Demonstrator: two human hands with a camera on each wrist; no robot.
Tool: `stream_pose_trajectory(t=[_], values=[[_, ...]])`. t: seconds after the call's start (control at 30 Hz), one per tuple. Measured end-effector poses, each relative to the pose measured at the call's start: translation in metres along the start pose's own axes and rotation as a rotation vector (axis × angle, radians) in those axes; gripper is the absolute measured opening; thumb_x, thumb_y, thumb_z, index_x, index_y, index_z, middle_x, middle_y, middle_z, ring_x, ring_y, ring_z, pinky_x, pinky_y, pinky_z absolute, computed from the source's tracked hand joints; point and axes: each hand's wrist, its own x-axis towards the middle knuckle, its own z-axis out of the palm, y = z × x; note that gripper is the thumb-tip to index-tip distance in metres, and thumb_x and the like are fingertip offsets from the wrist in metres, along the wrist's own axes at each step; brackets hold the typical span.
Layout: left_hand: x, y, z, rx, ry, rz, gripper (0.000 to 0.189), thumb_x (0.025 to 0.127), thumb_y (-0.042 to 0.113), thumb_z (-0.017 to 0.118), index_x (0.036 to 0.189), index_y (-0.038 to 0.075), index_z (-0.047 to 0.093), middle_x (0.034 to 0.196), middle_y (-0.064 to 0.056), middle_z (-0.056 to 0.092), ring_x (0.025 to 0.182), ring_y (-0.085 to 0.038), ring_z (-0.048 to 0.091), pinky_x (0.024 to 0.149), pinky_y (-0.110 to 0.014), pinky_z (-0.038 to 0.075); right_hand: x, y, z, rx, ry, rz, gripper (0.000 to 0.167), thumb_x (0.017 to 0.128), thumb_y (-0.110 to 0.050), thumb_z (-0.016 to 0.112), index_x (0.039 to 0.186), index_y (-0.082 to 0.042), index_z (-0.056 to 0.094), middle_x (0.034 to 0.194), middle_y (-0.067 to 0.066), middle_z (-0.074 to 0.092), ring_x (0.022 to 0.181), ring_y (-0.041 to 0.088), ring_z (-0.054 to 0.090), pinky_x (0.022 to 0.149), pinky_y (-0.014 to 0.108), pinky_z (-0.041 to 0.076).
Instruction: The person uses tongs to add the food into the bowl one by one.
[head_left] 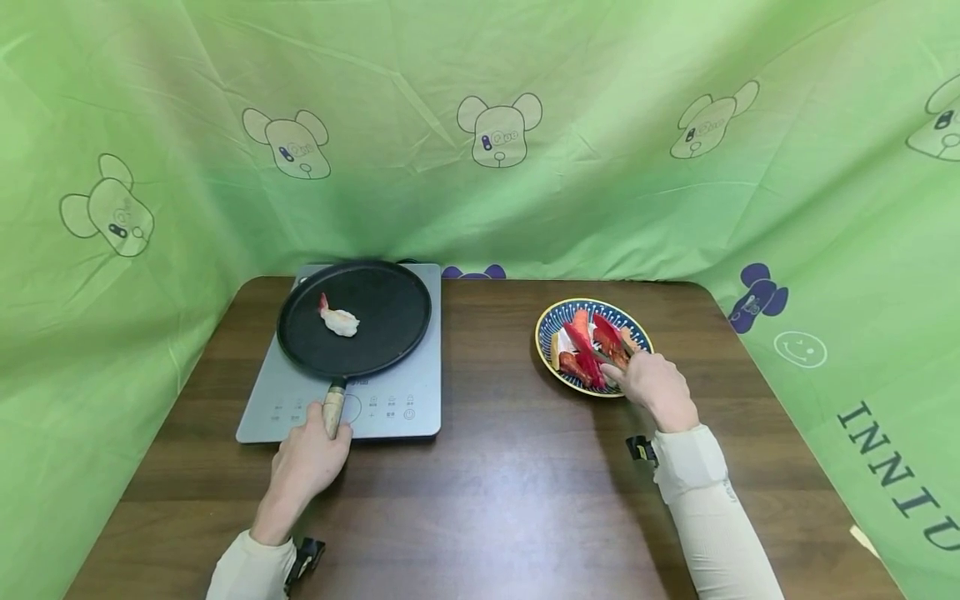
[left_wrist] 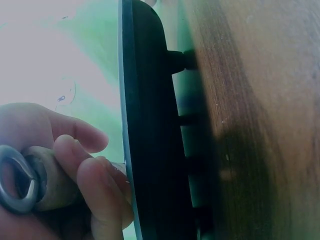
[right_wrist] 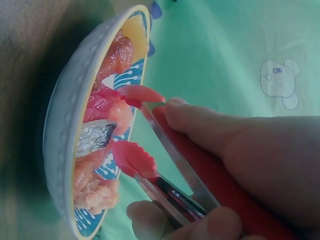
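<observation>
with twelve o'clock straight ahead of the person, the round black flat pan (head_left: 378,337) sits at about eleven o'clock on the silver-grey flat induction cooker (head_left: 420,367), and the round blue-patterned, yellow-rimmed ceramic bowl (head_left: 544,327) at about one. the hands are well apart: the left hand (head_left: 313,448) grips the pan's pale, wood-like handle (head_left: 333,408), while the right hand (head_left: 657,385) holds the metal tongs with scalloped red tips (right_wrist: 177,150), their two tips apart over the bowl.

the step in hand looks like taking a piece of food with the tongs. the shiny silver-skinned slice (right_wrist: 94,137) lies in the bowl between the lines of the two tips; whether either touches it, i cannot tell. to do this well, set one tip on each side of a single piece, then squeeze gently, since the pieces lie crowded and look soft. lift clear of the rim before heading towards ten o'clock. the white, red-tailed shrimp piece (head_left: 342,322) lies at nine o'clock of the pan's centre, so its three o'clock side offers more room. a light left-hand hold should steady the pan.
</observation>
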Motion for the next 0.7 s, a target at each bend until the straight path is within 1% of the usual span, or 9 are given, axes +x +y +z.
stream_pose_trajectory(t=[0.2, 0.3, 0.33, 0.37, 0.43, 0.5, 0.53, 0.6, 0.7], values=[[-0.0005, 0.0003, -0.0003, -0.001, -0.007, -0.003, 0.049, 0.09, 0.031, 0.046, 0.124, -0.002, 0.034, 0.07, -0.013, 0.05, 0.053, -0.025, 0.048, 0.045, -0.037, 0.035, 0.0013, -0.003, -0.0029, -0.019, 0.008, 0.006, 0.052, 0.089, -0.05, 0.057, 0.077, 0.001, 0.061, 0.097, 0.036, 0.059, 0.085, 0.05, 0.059, 0.063, 0.055, 0.046], [-0.0003, 0.0001, -0.0003, 0.002, -0.009, -0.001, 0.049, 0.09, 0.031, 0.046, 0.125, -0.002, 0.034, 0.07, -0.013, 0.05, 0.053, -0.025, 0.047, 0.045, -0.037, 0.035, 0.0024, -0.0028, -0.0021, -0.02, 0.01, 0.012, 0.051, 0.088, -0.05, 0.058, 0.077, 0.0, 0.06, 0.096, 0.034, 0.06, 0.083, 0.049, 0.059, 0.063, 0.054, 0.046], [-0.0001, 0.0, -0.0003, 0.003, -0.008, 0.0, 0.049, 0.09, 0.031, 0.046, 0.124, -0.002, 0.034, 0.07, -0.013, 0.05, 0.053, -0.025, 0.047, 0.045, -0.037, 0.035, 0.0031, -0.0027, -0.0016, -0.02, 0.014, 0.008, 0.052, 0.088, -0.05, 0.058, 0.081, 0.001, 0.062, 0.096, 0.034, 0.06, 0.083, 0.049, 0.059, 0.063, 0.054, 0.046], [0.0001, -0.0001, -0.0003, 0.003, -0.008, 0.0, 0.049, 0.09, 0.031, 0.046, 0.124, -0.002, 0.034, 0.069, -0.013, 0.05, 0.052, -0.025, 0.047, 0.045, -0.037, 0.035, 0.0035, -0.003, -0.0012, -0.023, 0.016, 0.0, 0.053, 0.088, -0.049, 0.058, 0.091, 0.004, 0.064, 0.097, 0.035, 0.06, 0.083, 0.05, 0.059, 0.063, 0.054, 0.046], [0.0003, -0.0003, -0.0004, 0.003, -0.007, 0.0, 0.049, 0.09, 0.03, 0.046, 0.124, -0.002, 0.034, 0.069, -0.013, 0.05, 0.052, -0.025, 0.047, 0.045, -0.037, 0.035, 0.0046, -0.0037, -0.0007, -0.029, 0.012, -0.015, 0.06, 0.089, -0.048, 0.057, 0.115, 0.006, 0.059, 0.099, 0.036, 0.059, 0.083, 0.049, 0.06, 0.063, 0.055, 0.047], [0.0003, -0.0003, -0.0006, 0.001, -0.008, -0.001, 0.049, 0.09, 0.03, 0.046, 0.124, -0.002, 0.034, 0.069, -0.013, 0.05, 0.052, -0.025, 0.047, 0.045, -0.037, 0.034, 0.005, -0.0051, -0.0007, -0.039, 0.016, -0.037, 0.071, 0.09, -0.047, 0.056, 0.135, 0.006, 0.044, 0.101, 0.036, 0.058, 0.082, 0.049, 0.06, 0.064, 0.055, 0.047], [0.0003, -0.0004, -0.0006, 0.001, -0.008, -0.002, 0.048, 0.09, 0.03, 0.046, 0.124, -0.002, 0.034, 0.069, -0.013, 0.05, 0.052, -0.025, 0.047, 0.045, -0.037, 0.034, 0.0054, -0.0057, -0.0008, -0.046, 0.02, -0.049, 0.077, 0.09, -0.047, 0.056, 0.142, 0.006, 0.033, 0.103, 0.037, 0.057, 0.083, 0.05, 0.06, 0.065, 0.055, 0.047], [0.0, 0.0, -0.0009, 0.001, -0.009, -0.003, 0.049, 0.09, 0.031, 0.046, 0.125, -0.002, 0.034, 0.07, -0.013, 0.05, 0.053, -0.025, 0.047, 0.045, -0.037, 0.034, 0.0054, -0.0067, -0.0008, -0.05, 0.025, -0.063, 0.081, 0.09, -0.046, 0.056, 0.145, 0.005, 0.026, 0.104, 0.038, 0.057, 0.083, 0.05, 0.06, 0.065, 0.055, 0.047], [0.0, 0.0004, -0.001, -0.002, -0.007, -0.003, 0.049, 0.09, 0.031, 0.046, 0.124, -0.002, 0.034, 0.069, -0.013, 0.05, 0.052, -0.025, 0.047, 0.045, -0.037, 0.034, 0.0056, -0.0072, -0.0013, -0.053, 0.041, -0.079, 0.082, 0.09, -0.046, 0.056, 0.144, 0.007, 0.025, 0.105, 0.04, 0.055, 0.084, 0.053, 0.058, 0.066, 0.057, 0.047]])
